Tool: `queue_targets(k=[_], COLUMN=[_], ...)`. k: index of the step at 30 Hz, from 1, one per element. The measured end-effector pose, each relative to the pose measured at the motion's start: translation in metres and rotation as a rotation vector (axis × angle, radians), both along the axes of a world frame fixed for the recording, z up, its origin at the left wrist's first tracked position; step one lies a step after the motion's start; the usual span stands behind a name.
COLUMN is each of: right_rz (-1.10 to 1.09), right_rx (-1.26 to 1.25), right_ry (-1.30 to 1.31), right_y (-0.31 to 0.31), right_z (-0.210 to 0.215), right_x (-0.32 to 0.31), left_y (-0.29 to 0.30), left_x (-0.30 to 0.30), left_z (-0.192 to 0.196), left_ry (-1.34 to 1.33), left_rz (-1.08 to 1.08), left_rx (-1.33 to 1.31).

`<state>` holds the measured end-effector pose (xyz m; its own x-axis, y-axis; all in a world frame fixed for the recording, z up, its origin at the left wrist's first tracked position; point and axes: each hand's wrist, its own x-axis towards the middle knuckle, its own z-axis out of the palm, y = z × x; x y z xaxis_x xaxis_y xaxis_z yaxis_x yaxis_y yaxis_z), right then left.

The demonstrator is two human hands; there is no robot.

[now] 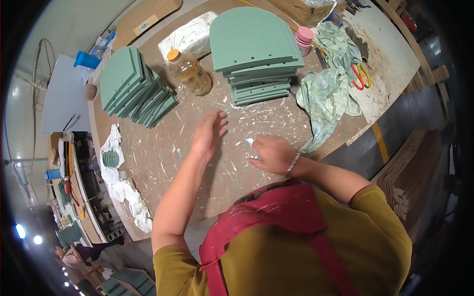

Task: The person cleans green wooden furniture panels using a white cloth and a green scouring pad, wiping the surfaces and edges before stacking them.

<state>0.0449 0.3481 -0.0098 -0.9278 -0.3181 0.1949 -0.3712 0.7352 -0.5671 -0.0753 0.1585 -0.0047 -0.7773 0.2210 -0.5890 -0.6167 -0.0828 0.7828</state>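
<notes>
Pinching a white scrap [250, 141] over the surface [160, 158], the right hand [275, 154] is apart from the empty, loosely spread left hand [209, 132]; panels [254, 39] lie stacked beyond, stacking apparently done, the rest unclear.

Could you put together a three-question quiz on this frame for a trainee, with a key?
1. On which wrist is the band worn?
2. True or false: the left hand is nearer than the right hand to the bottle.
3. What colours are the handles of the hand tool beside the stained cloth?
A. Blue and white
B. Red and yellow
C. Black and green

Key:
1. The right wrist.
2. True.
3. B.
</notes>
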Motion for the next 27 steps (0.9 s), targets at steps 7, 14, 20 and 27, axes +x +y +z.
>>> queue_targets(k=[7,14,20,27], right_rz=[-0.092,-0.333,-0.696,-0.720], right_rx=[0.138,0.294,-1.259,-1.611], right_ry=[-0.038,-0.165,-0.184,-0.678], right_y=[0.010,0.068,0.129,0.121], right_z=[-0.029,0.005,0.047,0.020], right_x=[-0.003,-0.016,-0.096,-0.173], left_y=[0.004,0.004,0.028,0.069], left_x=[-0.024,-0.032,-0.063,-0.092], left_z=[-0.001,-0.016,-0.013,-0.023], left_ry=[0.087,0.107,0.099,0.048], left_rz=[-0.002,-0.049,0.093,0.066], left_rx=[0.019,0.048,0.092,0.092])
